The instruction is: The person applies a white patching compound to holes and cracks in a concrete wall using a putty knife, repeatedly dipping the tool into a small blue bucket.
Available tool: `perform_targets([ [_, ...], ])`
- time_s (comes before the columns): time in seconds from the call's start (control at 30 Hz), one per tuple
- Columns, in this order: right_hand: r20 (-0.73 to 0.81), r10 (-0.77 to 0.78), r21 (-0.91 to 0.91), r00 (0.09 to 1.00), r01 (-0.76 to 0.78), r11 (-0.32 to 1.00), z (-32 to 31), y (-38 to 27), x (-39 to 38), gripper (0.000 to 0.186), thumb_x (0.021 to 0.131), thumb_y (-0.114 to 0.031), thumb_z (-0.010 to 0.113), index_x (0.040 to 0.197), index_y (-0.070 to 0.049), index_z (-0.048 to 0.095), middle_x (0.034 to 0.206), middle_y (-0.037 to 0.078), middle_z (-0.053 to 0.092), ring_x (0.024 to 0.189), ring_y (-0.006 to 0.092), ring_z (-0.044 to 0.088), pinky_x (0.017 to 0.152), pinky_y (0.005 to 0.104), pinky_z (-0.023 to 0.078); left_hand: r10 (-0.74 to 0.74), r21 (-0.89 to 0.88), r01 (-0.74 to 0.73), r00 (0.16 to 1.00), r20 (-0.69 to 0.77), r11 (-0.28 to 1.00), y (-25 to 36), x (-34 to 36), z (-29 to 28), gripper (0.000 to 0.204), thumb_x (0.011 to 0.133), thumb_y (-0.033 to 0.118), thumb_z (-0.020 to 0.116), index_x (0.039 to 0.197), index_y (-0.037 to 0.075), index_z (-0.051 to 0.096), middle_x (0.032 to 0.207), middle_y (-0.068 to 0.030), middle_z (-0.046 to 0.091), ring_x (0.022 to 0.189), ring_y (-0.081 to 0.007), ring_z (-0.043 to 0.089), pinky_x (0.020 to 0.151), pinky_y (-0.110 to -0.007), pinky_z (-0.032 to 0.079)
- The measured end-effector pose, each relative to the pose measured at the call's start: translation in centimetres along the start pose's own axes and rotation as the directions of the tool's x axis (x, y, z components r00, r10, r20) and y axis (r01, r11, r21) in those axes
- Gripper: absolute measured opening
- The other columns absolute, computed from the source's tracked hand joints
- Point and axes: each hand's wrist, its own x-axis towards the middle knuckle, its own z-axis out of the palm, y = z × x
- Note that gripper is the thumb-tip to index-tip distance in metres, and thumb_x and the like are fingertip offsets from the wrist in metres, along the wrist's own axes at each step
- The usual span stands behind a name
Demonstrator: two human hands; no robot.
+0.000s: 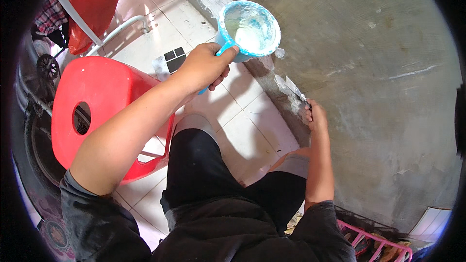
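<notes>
Left hand (pixel 206 65) wrapped tight round the handle of a blue cup (pixel 248 30), kept level and close to the grey wall (pixel 369 68) so the white paste inside stays in and within reach. Right hand (pixel 315 116) clenched on a small scraper (pixel 294 89), blade flat against the wall's low edge to spread paste.

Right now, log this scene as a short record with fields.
left hand: grips the handle of a blue cup, held above the tiled floor
cup contents: white paste coats the inside
right hand: holds a scraper against the wall
scraper: blade smeared with white paste, low on the wall
wall: grey, rough, with white patches
stool: red plastic, left of the left arm
rack: pink, at the lower right
</notes>
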Motion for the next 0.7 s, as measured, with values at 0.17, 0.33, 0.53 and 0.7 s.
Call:
perform_targets([
  [0.17,-0.032,0.035,-0.073,0.999,-0.038,0.997,3.9,1.3,0.2,0.016,0.090,-0.016,0.063,0.085,-0.002,0.057,0.068,0.006,0.054,0.044,0.0091,0.038,0.037,0.0248,0.024,-0.003,0.015,0.002,0.999,0.049,1.000,0.5,-0.1,-0.2,0.045,0.096,0.049,0.057,0.082,0.005,0.055,0.062,0.0002,0.050,0.047,-0.0083,0.048,0.042,-0.025,0.039],
  [0.33,-0.100,0.099,0.077,0.990,-0.091,0.993,3.8,3.0,3.9,0.019,0.092,-0.019,0.060,0.082,-0.004,0.054,0.063,0.002,0.049,0.040,0.0078,0.031,0.035,0.0263,0.022,0.023,0.003,-0.023,1.000,0.019,1.000,0.1,0.1,0.0,0.045,0.096,0.048,0.057,0.084,0.005,0.056,0.062,0.0002,0.050,0.047,-0.0083,0.048,0.042,-0.025,0.039],
  [0.53,0.001,0.032,-0.054,1.000,-0.031,0.998,2.2,1.8,-0.9,0.017,0.091,-0.018,0.062,0.082,-0.004,0.055,0.065,0.003,0.051,0.041,0.0090,0.035,0.036,0.0262,0.023,0.014,0.011,-0.014,1.000,0.001,1.000,-0.1,-0.1,-0.3,0.046,0.095,0.049,0.058,0.084,0.005,0.056,0.063,0.0002,0.051,0.046,-0.0081,0.049,0.041,-0.025,0.039],
  [0.7,-0.095,0.082,-0.032,0.992,-0.086,0.996,5.3,3.4,0.3,0.014,0.090,-0.015,0.063,0.082,-0.006,0.055,0.066,0.003,0.052,0.044,0.0086,0.036,0.038,0.0254,0.024,0.017,-0.004,-0.017,0.998,0.065,1.000,0.1,0.1,-0.2,0.045,0.095,0.048,0.059,0.083,0.005,0.056,0.064,0.0001,0.051,0.047,-0.0075,0.049,0.041,-0.025,0.039],
])
